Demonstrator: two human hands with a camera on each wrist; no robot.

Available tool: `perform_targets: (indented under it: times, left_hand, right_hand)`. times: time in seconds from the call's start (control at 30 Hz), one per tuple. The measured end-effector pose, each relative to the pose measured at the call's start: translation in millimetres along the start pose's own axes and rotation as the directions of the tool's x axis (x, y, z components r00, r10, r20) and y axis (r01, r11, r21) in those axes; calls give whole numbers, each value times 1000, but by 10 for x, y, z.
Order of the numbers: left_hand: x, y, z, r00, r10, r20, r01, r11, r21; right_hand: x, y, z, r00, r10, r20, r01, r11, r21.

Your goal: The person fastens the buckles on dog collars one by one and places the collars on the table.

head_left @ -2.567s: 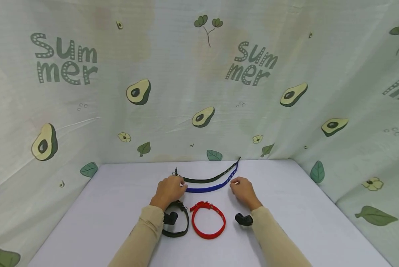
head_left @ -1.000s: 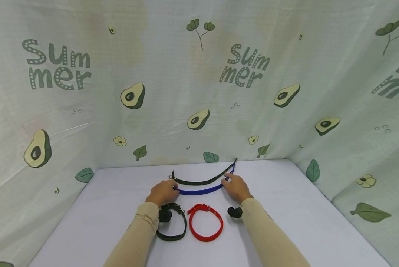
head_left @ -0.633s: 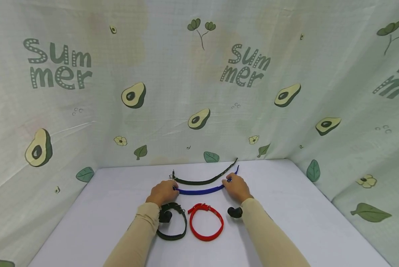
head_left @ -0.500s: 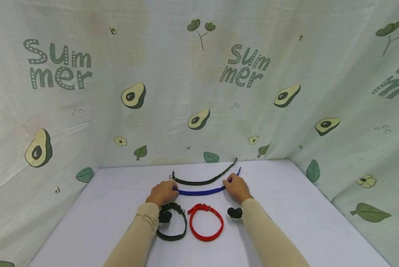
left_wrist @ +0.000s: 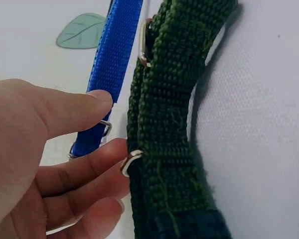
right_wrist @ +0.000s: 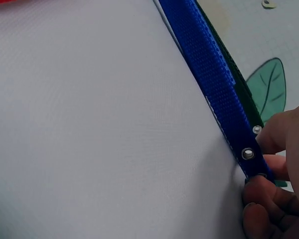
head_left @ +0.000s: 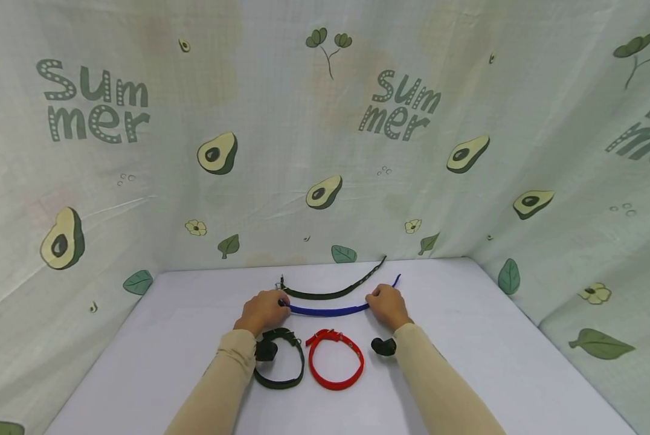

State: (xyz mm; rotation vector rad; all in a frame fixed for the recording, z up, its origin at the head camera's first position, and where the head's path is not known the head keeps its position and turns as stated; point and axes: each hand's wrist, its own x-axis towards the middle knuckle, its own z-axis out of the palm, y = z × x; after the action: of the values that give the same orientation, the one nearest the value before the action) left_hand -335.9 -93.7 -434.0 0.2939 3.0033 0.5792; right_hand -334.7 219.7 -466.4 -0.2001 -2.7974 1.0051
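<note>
A blue collar (head_left: 327, 311) lies stretched out flat on the white table (head_left: 493, 362). My left hand (head_left: 265, 309) holds its buckle end, thumb on the blue collar webbing (left_wrist: 114, 50), with the left hand's fingers (left_wrist: 74, 169) curled below. My right hand (head_left: 386, 302) pinches the blue collar near its holed tip. In the right wrist view the blue collar strap (right_wrist: 209, 64) runs into the right hand's fingers (right_wrist: 274, 199). A dark green open collar (head_left: 325, 295) lies just behind it.
A buckled dark green collar (head_left: 279, 384) and a buckled red collar (head_left: 362, 362) lie as loops between my forearms; the dark green collar loop (left_wrist: 169, 99) sits beside my left fingers. Avocado-print cloth (head_left: 325, 121) walls the table at the back and both sides.
My right hand has drawn the blue collar's tip to the right, away from the green open collar, so the strap now lies straighter. The left hand has stayed at the buckle end.
</note>
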Motion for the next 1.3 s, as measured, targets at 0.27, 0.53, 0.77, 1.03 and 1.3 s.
perform_targets:
  times: [0.27,0.53,0.77,1.03,1.3]
  left_hand:
    - [-79,-11,38,995,42,-93,-44,999,-20]
    - [-171,49,81,972,83,-222,-98,994,-57]
    - [-221,103,74,946,113,-302,-142,987,-76]
    - [-268,201,42,917,142,-374,-236,947,-219]
    - [-362,338,-20,907,117,-405,-274,895,-352]
  right_hand:
    - [-44,56,31,1000,25,-10,-25,998,49]
    - [-148,42,8,996,-7,-85,12,998,66]
    - [-237,25,6,987,-15,-160,33,993,109]
    - [-345,-38,-52,962,5,-274,90,938,334]
    - [-418,-88,-140,927,-2,-375,155,912,380]
